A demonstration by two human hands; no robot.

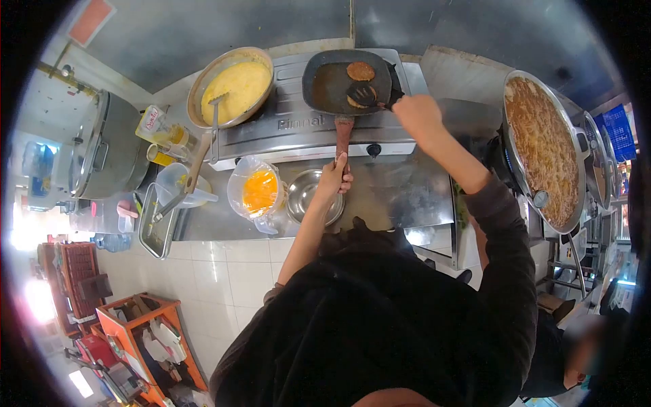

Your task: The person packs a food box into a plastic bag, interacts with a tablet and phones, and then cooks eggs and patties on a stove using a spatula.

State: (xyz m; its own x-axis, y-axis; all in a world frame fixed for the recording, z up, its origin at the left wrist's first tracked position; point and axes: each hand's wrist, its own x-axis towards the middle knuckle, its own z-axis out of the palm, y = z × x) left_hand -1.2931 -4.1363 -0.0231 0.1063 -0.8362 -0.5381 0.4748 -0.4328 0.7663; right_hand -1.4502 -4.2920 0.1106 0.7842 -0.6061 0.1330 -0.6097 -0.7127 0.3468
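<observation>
A square dark frying pan (324,89) sits on the stove (298,129). My left hand (333,178) is wrapped around its brown handle (344,132). In my right hand (417,117) is a black slotted spatula (365,91), its head over a patty (354,104) that it partly hides. Another browned patty (361,71) lies farther back in the pan, in a film of oil. Just left of my left hand stand a steel bowl (296,207) and a plastic-covered container of orange-yellow liquid (260,190).
A bowl of yellow mixture (237,81) holding a ladle is on the stove's left. A large pan of brown food (546,149) stands at right. Bottles, a jug (196,193), a metal tray (157,239) and a big pot (119,139) are left. Another person (553,356) is lower right.
</observation>
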